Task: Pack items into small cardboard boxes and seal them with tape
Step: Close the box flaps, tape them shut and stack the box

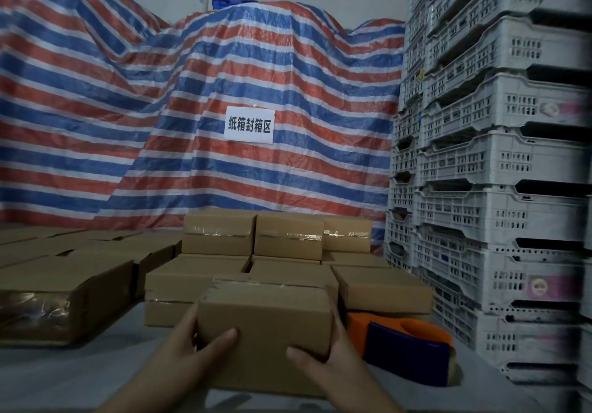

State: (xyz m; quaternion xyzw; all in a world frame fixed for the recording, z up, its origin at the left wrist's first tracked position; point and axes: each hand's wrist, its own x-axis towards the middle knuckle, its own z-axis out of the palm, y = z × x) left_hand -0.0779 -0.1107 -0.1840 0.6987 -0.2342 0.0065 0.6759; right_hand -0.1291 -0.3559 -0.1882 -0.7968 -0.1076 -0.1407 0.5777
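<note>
Pale grey worktop (96,377) carrying rows of taped cardboard boxes (221,279) at the back and an orange-and-blue tape dispenser (408,348) near its right edge.

Striped tarp (192,76) w/ paper sign (249,125); stacked crates (499,156) right.

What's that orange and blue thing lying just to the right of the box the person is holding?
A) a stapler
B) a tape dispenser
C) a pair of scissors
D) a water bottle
B: the tape dispenser lies on the table right of the box, which the left hand and right hand hold.
</note>
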